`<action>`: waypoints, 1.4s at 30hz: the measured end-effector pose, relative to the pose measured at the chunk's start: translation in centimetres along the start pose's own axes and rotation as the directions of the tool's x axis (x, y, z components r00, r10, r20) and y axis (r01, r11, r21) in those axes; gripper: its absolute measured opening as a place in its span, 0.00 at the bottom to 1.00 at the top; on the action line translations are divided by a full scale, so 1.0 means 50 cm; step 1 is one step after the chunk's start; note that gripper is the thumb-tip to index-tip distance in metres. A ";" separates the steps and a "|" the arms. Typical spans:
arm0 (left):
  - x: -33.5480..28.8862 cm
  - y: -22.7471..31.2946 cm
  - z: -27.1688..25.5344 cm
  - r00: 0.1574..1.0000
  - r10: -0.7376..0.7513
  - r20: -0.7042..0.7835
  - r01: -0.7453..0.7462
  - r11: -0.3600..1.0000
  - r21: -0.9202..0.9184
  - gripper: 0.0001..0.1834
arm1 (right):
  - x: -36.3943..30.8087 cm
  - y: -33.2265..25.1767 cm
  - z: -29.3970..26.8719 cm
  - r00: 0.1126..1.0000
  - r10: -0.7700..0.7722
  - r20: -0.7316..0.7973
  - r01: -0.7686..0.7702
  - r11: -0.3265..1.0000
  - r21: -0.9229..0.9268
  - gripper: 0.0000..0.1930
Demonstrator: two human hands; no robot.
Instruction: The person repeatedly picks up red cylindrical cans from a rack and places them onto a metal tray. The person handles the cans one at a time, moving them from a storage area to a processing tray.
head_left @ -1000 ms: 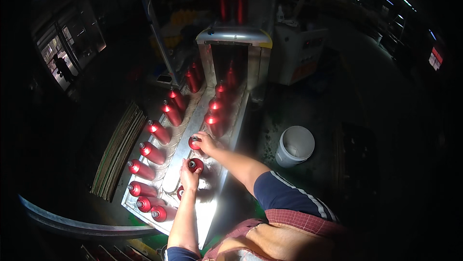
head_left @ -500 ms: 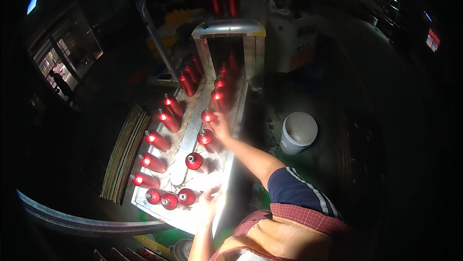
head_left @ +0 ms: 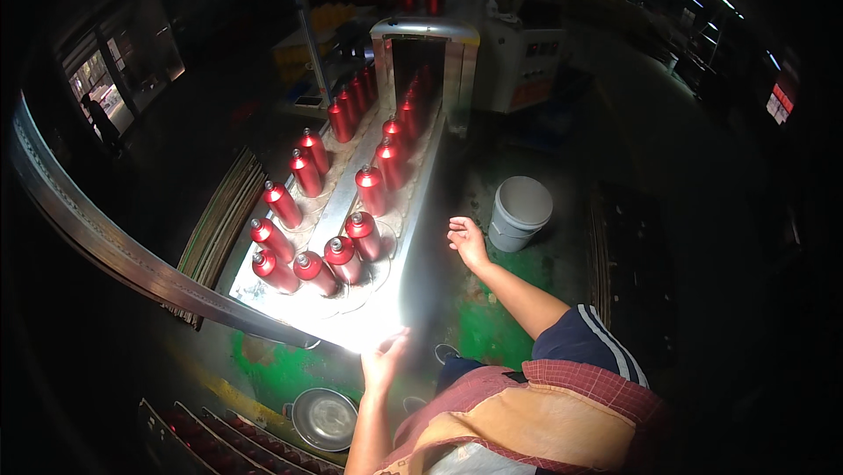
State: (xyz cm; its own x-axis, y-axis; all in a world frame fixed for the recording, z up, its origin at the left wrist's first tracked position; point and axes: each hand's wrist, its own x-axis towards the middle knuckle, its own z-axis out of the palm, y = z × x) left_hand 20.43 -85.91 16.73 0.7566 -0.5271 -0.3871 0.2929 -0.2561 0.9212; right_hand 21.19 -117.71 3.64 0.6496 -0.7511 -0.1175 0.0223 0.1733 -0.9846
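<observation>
Glossy red metal bottles with bare threaded necks stand upright in two rows on a conveyor (head_left: 338, 203), the rows meeting at its near end. My right hand (head_left: 468, 244) is open and empty, raised beyond the conveyor's right edge with its fingers loosely bent. Strong glare falls on the near right corner, where my left hand (head_left: 384, 359) rests at the edge with fingers extended and nothing visible in it; its fingertips are partly washed out. Closest to my hands are a red bottle (head_left: 363, 236) on the right and another red bottle (head_left: 343, 261) beside it.
The conveyor passes through a metal tunnel hood (head_left: 426, 30). A white bucket (head_left: 522, 214) stands on the floor at right, a metal basin (head_left: 325, 420) below the near end. Flat sheets (head_left: 219, 212) are stacked at left; a curved metal rail (head_left: 132, 269) crosses the left side.
My right hand has left the bottle it was touching and moved right, off the conveyor. My left hand has drawn back to the near corner. The view has shifted.
</observation>
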 end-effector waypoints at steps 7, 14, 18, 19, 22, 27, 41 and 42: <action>-0.200 -0.121 -0.006 0.971 -0.022 -0.238 -0.018 0.986 -0.163 0.10 | -0.194 0.027 0.032 0.917 0.136 0.374 -0.099 0.988 -0.116 0.16; -0.441 -0.324 0.049 0.770 -0.199 -0.606 -0.005 0.948 -0.317 0.10 | -0.396 0.174 0.051 0.618 0.285 0.733 -0.111 0.954 -0.278 0.15; -0.605 -0.419 0.088 0.686 -0.220 -0.694 -0.038 0.941 -0.336 0.11 | -0.558 0.230 0.052 0.481 0.339 0.809 -0.082 0.936 -0.343 0.16; -0.650 -0.434 0.089 0.665 -0.231 -0.711 -0.077 0.925 -0.372 0.11 | -0.600 0.233 0.060 0.430 0.336 0.838 -0.014 0.930 -0.366 0.15; -0.773 -0.476 0.083 0.534 -0.273 -0.800 -0.121 0.912 -0.392 0.11 | -0.733 0.233 0.117 0.244 0.396 0.885 -0.026 0.915 -0.402 0.13; -0.943 -0.580 0.034 0.476 -0.303 -0.826 -0.216 0.870 -0.444 0.14 | -0.959 0.234 0.221 0.046 0.317 0.947 0.076 0.944 -0.320 0.13; -1.905 -0.923 -0.248 -0.306 -0.316 -0.898 -0.444 0.882 -0.159 0.13 | -1.954 0.084 0.499 -0.528 0.164 0.833 0.117 0.986 -0.120 0.11; -1.997 -0.932 -0.291 -0.418 -0.272 -0.867 -0.372 0.922 -0.110 0.14 | -2.013 0.047 0.531 -0.562 0.113 0.820 0.104 0.992 -0.066 0.11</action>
State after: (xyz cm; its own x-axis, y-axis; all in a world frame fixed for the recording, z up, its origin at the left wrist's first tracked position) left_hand -60.26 -9.54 13.01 0.1104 0.9924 -0.0548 0.0534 0.0492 0.9974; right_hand -23.97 -24.79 16.60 0.2604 0.9636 0.0605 0.0399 0.0519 -0.9979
